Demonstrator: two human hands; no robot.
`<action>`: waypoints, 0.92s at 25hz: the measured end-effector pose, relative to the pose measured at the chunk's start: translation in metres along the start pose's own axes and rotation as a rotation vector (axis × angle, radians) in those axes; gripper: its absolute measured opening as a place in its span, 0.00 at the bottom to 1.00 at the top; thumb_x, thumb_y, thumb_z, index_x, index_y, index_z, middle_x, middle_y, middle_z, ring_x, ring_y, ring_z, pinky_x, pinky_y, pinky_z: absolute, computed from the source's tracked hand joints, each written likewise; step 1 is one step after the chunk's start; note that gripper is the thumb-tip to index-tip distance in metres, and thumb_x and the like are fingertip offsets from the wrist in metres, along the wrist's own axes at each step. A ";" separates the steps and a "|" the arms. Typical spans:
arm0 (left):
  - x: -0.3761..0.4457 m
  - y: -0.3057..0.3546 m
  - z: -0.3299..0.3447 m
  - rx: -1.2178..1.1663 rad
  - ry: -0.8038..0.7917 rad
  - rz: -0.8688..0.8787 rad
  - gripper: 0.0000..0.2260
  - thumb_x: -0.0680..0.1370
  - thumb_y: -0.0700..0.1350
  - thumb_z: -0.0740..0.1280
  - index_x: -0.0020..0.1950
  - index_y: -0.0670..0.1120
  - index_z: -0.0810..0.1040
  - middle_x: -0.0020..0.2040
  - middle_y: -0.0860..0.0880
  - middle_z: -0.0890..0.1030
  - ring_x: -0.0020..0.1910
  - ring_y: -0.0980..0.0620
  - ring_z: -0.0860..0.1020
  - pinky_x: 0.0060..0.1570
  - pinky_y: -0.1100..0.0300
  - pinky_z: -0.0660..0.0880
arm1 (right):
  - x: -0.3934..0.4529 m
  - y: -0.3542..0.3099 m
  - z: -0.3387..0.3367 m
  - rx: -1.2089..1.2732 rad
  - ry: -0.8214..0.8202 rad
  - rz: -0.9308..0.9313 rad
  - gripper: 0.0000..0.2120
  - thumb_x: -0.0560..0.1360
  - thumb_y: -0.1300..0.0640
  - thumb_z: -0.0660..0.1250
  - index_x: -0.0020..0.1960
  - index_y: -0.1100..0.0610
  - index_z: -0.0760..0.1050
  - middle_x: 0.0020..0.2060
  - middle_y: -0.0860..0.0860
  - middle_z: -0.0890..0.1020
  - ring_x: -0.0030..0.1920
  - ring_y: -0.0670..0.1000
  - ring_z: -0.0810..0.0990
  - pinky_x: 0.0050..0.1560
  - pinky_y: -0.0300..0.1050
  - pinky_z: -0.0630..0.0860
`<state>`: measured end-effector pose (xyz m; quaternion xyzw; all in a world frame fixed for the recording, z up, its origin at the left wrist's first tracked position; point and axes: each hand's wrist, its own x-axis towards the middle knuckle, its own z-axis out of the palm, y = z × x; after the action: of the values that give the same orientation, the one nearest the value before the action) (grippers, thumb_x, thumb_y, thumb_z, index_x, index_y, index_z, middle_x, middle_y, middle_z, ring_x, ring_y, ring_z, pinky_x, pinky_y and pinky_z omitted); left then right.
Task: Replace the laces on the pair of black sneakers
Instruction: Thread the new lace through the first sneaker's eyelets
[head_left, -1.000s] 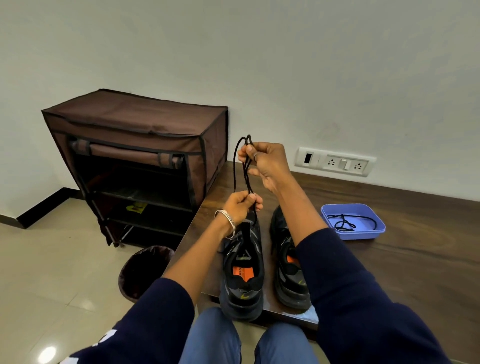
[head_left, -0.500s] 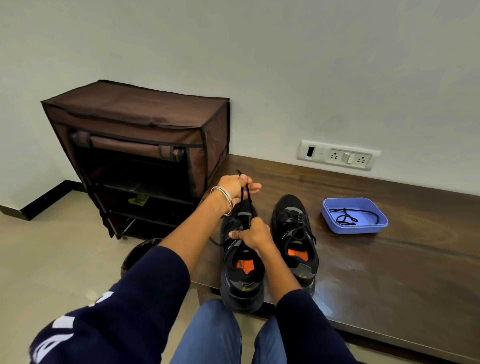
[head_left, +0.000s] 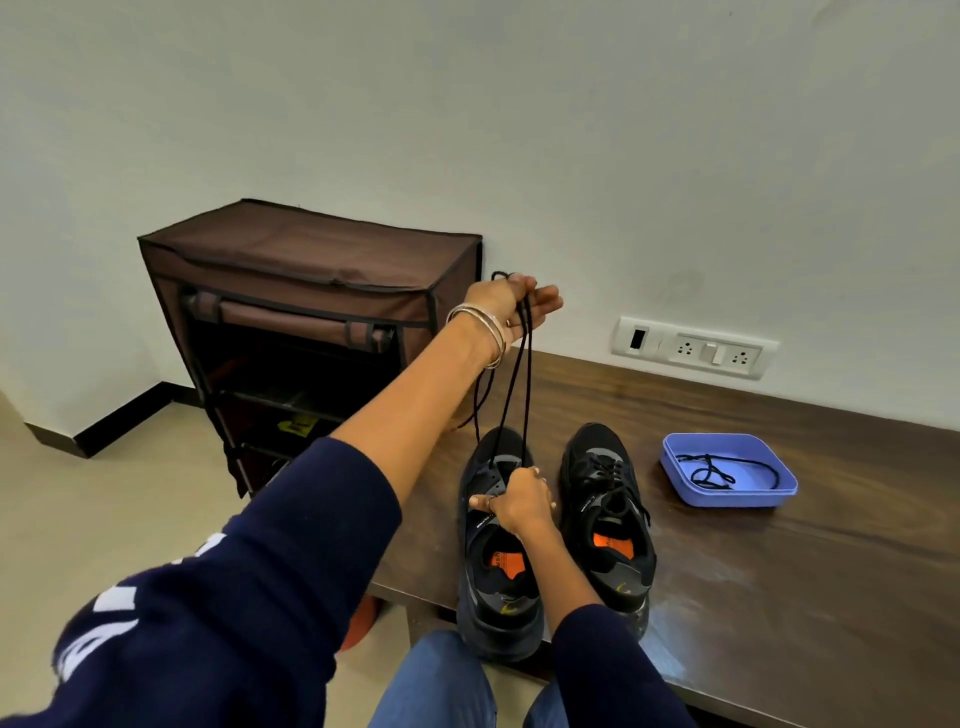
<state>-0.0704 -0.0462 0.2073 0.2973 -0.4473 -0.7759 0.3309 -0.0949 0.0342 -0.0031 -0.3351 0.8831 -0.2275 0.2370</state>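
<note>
Apparently mid-lacing, the left hand held the lace high, both strands taut from the left sneaker on the bench; the right hand gripped its tongue area. Next likely: threading the following eyelets evenly.

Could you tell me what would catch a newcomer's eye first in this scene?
The left hand, raised high, draws a black lace up out of the left sneaker, which the right hand steadies on the wooden bench. To the right, the right sneaker remains laced, beside a blue tray holding another lace.
</note>
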 end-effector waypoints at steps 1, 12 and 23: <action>0.002 -0.002 -0.004 -0.039 0.007 0.000 0.15 0.84 0.39 0.53 0.39 0.43 0.71 0.27 0.48 0.81 0.27 0.52 0.82 0.41 0.59 0.75 | -0.002 -0.002 -0.001 -0.003 0.009 -0.008 0.44 0.68 0.40 0.75 0.70 0.69 0.63 0.71 0.63 0.67 0.70 0.63 0.67 0.67 0.59 0.69; 0.021 0.009 -0.034 0.469 -0.053 0.054 0.13 0.83 0.45 0.56 0.48 0.44 0.79 0.45 0.48 0.85 0.45 0.48 0.83 0.50 0.52 0.76 | -0.005 -0.035 -0.088 0.852 0.090 -0.283 0.10 0.73 0.55 0.74 0.52 0.57 0.80 0.46 0.52 0.84 0.50 0.50 0.82 0.53 0.42 0.77; 0.005 -0.044 -0.070 1.282 -0.477 0.374 0.13 0.79 0.38 0.64 0.63 0.42 0.78 0.58 0.43 0.81 0.58 0.49 0.78 0.65 0.55 0.71 | -0.018 -0.028 -0.130 0.712 0.106 -0.527 0.07 0.79 0.64 0.65 0.47 0.64 0.81 0.37 0.52 0.83 0.39 0.44 0.80 0.46 0.36 0.77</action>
<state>-0.0316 -0.0685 0.1377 0.1737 -0.9197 -0.3340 0.1112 -0.1437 0.0598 0.1197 -0.4341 0.6452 -0.5867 0.2260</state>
